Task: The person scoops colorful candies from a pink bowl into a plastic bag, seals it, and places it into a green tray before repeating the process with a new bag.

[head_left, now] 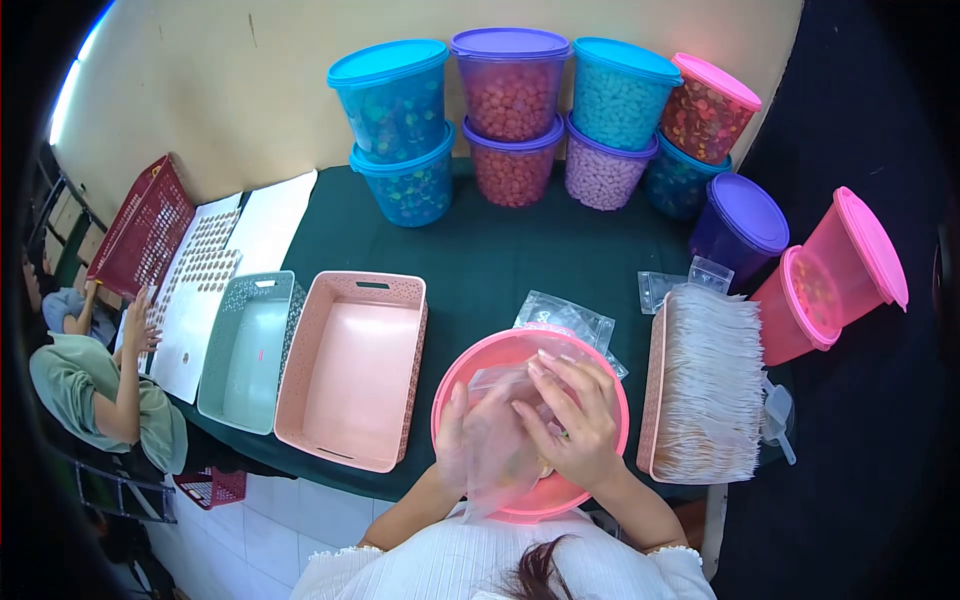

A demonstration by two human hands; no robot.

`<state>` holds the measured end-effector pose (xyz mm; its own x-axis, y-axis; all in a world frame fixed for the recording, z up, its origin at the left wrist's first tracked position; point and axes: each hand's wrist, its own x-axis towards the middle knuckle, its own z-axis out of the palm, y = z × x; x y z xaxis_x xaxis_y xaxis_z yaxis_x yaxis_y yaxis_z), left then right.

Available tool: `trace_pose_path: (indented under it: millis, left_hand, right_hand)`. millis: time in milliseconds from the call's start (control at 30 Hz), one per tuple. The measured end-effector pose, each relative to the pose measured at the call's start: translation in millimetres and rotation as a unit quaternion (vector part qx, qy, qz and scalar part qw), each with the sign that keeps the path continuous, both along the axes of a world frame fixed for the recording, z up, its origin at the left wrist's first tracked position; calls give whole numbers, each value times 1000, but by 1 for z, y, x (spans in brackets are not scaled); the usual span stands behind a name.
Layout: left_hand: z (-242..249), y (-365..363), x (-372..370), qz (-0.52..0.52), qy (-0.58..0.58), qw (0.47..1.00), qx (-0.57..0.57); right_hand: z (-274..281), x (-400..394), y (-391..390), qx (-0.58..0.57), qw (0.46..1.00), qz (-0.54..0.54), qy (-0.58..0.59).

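A clear plastic bag (497, 445) is between my hands, over a round pink tub (621, 425). My left hand (455, 435) holds the bag from its left side, with its fingers partly seen through the film. At the bag's upper right edge, the bent fingers of my right hand (578, 425) close on the film. Some small colored pieces show low in the tub, mostly hidden by my hands and the bag. Just behind the tub lie several flat clear bags (570, 318).
A pink basket (350, 370) and a green basket (240, 355) stand left. To the right, another basket (655, 400) holds many packed bags (710, 385), beside a clear scoop (779, 410). Stacked lidded tubs (515, 110) line the back. A co-worker (100, 400) is at far left.
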<state>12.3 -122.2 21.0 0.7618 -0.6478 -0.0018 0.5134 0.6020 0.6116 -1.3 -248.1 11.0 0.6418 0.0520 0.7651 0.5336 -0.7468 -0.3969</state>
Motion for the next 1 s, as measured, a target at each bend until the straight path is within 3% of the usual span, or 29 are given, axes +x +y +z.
trace_pose_path:
  millis: [233,300,400,467,633,767,833,867,900,967,1000]
  left_hand:
    - [-1,0,-2,-8,-42,999,10]
    - [-4,0,0,-11,-149,984,94]
    - [-16,-4,-1,2,-201,974,104]
    - [-11,-3,-3,0,-197,975,103]
    - [-10,1,2,-9,-208,973,100]
    - [-4,4,5,-25,-168,982,76]
    - [-6,6,6,-33,-160,986,38]
    - [-11,9,9,-13,-223,974,37]
    - [-13,14,12,7,-285,958,36]
    - [-8,35,16,18,-309,949,66]
    - [-7,45,18,30,-338,936,96]
  right_hand:
    - [-2,-1,1,50,998,14,-47]
    - [4,-3,-1,52,998,18,-20]
    - [22,-5,-9,22,999,27,31]
    - [28,-3,-16,-9,998,31,52]
    - [39,-6,-27,-23,981,166,102]
    - [46,-11,-37,-38,970,181,156]
    - [45,-14,-42,15,983,113,146]
    - [41,-16,-45,16,982,111,149]
    - [35,-17,-49,89,981,66,157]
    - [34,-21,-52,218,960,33,175]
    - [32,-22,-54,217,960,30,176]
